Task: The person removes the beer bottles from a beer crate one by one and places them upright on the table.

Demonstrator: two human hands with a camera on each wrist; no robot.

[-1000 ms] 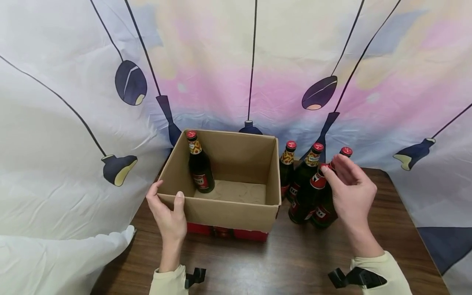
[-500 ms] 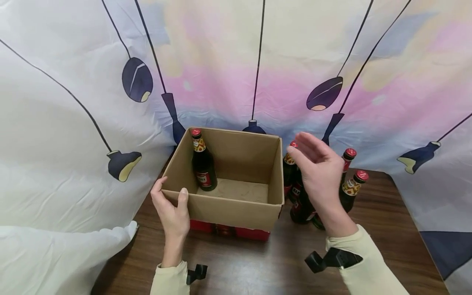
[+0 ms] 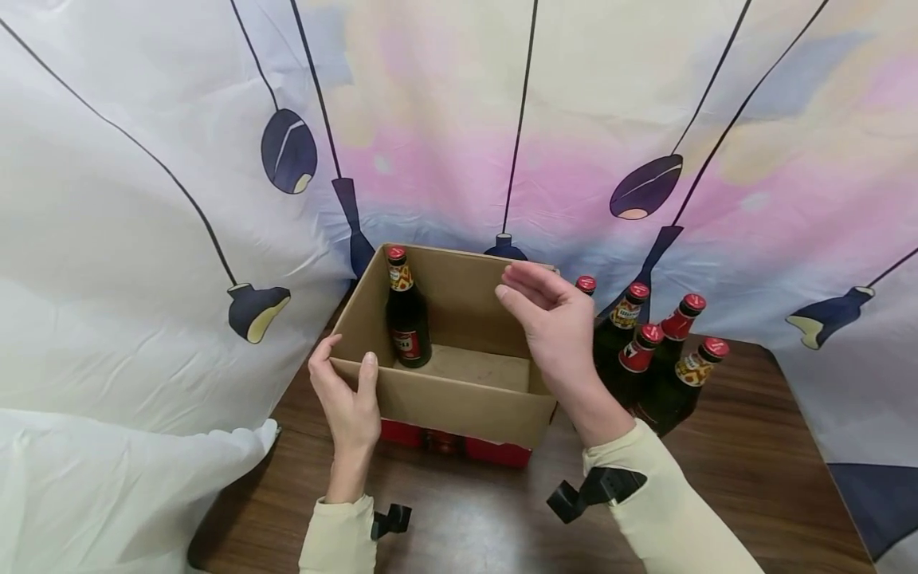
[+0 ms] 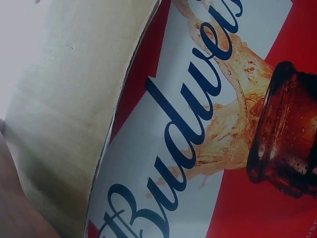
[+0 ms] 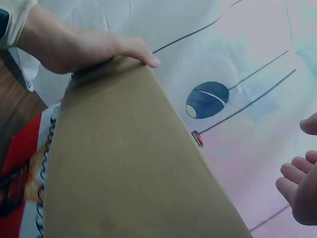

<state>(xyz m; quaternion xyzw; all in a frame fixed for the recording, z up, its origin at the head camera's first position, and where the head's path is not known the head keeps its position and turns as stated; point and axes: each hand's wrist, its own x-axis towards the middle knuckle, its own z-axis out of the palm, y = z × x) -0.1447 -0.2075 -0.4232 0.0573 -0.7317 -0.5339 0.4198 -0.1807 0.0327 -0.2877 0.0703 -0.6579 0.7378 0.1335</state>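
Note:
An uncapped-top cardboard box [image 3: 459,410] stands on the table with its top flaps raised; red printing shows below the front flap. My left hand [image 3: 351,410] grips its front left corner, thumb over the front flap's edge. In the left wrist view the box's printed side [image 4: 193,129] fills most of the picture. One dark beer bottle [image 3: 409,327] with a red cap stands upright inside, at the left. My right hand [image 3: 562,331] hovers over the box's right side, fingers loosely bent and holding nothing. In the right wrist view its fingers [image 5: 292,183] appear at the right edge.
Several beer bottles [image 3: 667,391] with red caps stand close together right of the box, partly hidden by the right forearm. A brown wooden table [image 3: 767,470] lies beneath. A patterned curtain [image 3: 445,135] hangs behind, and white cloth [image 3: 129,486] drapes at the left.
My right hand has moved left, from in front of the bottles to over the box's right side. The left hand keeps its grip on the corner. The whole view has shifted slightly.

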